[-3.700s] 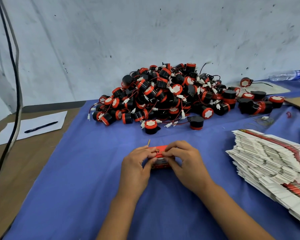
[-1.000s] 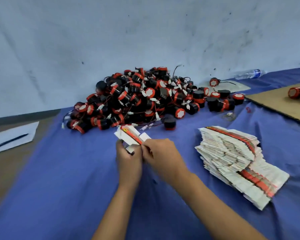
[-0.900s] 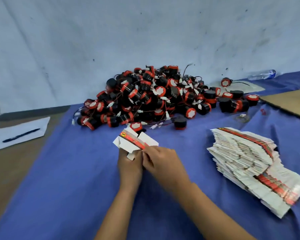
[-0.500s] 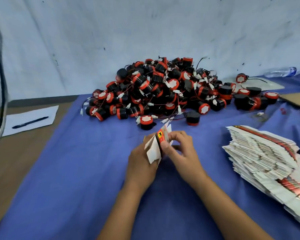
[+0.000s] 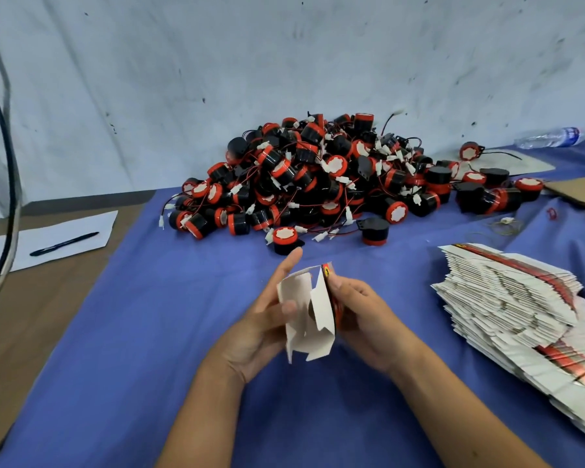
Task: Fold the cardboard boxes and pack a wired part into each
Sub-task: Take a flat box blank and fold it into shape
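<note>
At the centre of the frame, slightly below the middle, a small white cardboard box with a red printed side (image 5: 309,315) is held between both hands above the blue cloth-covered table (image 5: 122,332). It is partly opened out, its pale flaps loose and pointing down and toward the camera. The left hand (image 5: 262,324) grasps the box from the left, thumb pressed on the white panel and index finger pointing up past the top edge. The right hand (image 5: 362,319) clasps the red side, fingers curled around it.

Toward the upper middle of the frame lies a large heap of black and red round wired parts (image 5: 318,184), with thin red and black leads and white plugs. At the right edge, a slanted stack of flat white and red unfolded boxes (image 5: 514,312) rests on the cloth. At the far left, a black pen (image 5: 64,239) lies on a white sheet of paper (image 5: 92,228). A clear plastic bottle (image 5: 547,138) lies on its side at the upper right.
</note>
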Tool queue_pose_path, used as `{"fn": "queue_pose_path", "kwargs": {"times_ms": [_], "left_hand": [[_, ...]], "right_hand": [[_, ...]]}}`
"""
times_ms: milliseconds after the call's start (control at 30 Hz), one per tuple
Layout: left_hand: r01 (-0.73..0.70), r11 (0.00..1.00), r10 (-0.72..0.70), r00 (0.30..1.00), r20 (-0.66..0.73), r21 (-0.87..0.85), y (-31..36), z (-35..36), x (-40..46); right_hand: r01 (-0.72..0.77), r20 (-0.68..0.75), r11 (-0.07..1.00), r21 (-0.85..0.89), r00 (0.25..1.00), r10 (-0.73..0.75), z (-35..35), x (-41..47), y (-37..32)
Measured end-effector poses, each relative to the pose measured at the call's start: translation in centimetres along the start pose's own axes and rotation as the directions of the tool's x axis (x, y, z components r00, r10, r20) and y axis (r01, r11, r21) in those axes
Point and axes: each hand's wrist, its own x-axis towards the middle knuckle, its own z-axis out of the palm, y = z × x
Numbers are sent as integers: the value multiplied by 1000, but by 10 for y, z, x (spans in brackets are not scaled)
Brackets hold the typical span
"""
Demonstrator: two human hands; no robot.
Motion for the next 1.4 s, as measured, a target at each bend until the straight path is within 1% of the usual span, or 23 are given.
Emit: {"fn": "queue_pose_path", "kwargs": {"times_ms": [100,167,233,267,333,400,433,467,533,567,633,700,800,867,933,1000,1033,1133,1200,1267,1300,1333,1400], "left_hand": [[11,998,-8,999,-53,60,-6,14,6],[-15,995,28,991,-130,102,-8,18,10],[-69,994,88,969,-231,89,-8,15,12],[-105,992,120,954,-276,69,-8,13,12],[-159,986,167,926,-337,51,-6,10,13],[-177,984,168,893,-418,17,-6,9,14],[-180,983,151,875,-460,-20,-6,10,15],[-187,981,137,857,-497,-53,-6,10,15],[-209,975,136,824,-550,-72,-4,11,15],[-216,974,141,812,-567,-67,-4,11,16],[-200,979,144,804,-577,-34,-5,15,19],[-186,982,164,817,-553,16,-7,18,22],[-211,976,214,893,-396,50,-7,21,22],[-200,980,186,916,-356,-2,-5,25,21],[-181,981,143,918,-371,-69,-5,30,22],[-183,983,158,903,-399,-24,-7,32,23],[-190,982,171,895,-412,-6,-8,33,23],[-219,976,197,851,-487,12,-14,34,25],[-241,966,253,793,-555,96,-20,39,28],[-262,940,340,727,-596,217,-25,42,30],[-276,922,386,696,-606,271,-27,42,30],[-289,906,422,671,-610,309,-27,41,30],[-314,893,450,640,-623,323,-23,38,29]], "right_hand": [[-1,9,998,68,1000,1,2,1,1],[12,25,996,94,1000,-14,4,1,2],[34,48,996,83,998,-38,5,3,5],[54,71,997,50,996,-58,6,4,6],[109,125,991,-78,987,-98,7,6,8],[142,166,969,-201,980,-109,8,6,8],[139,149,962,-235,983,-106,9,6,9],[132,102,960,-245,989,-110,9,5,9],[129,28,961,-244,992,-126,7,6,11],[135,22,960,-247,991,-134,6,6,12],[155,-13,947,-281,986,-165,8,7,16],[165,-121,939,-301,970,-209,10,9,21],[161,-236,944,-287,944,-233,6,11,21],[183,-231,935,-304,938,-259,2,11,19],[226,-187,896,-382,931,-314,4,8,19],[259,-152,838,-481,916,-370,11,7,25],[262,-159,814,-518,906,-393,14,7,28],[236,-197,791,-564,893,-406,17,7,30],[219,-177,789,-574,907,-381,17,4,27],[226,-103,797,-560,935,-338,19,1,23],[222,-65,825,-519,952,-298,19,0,21],[208,-25,862,-462,969,-247,19,-2,18],[152,47,914,-376,988,-145,18,-4,12]]}}
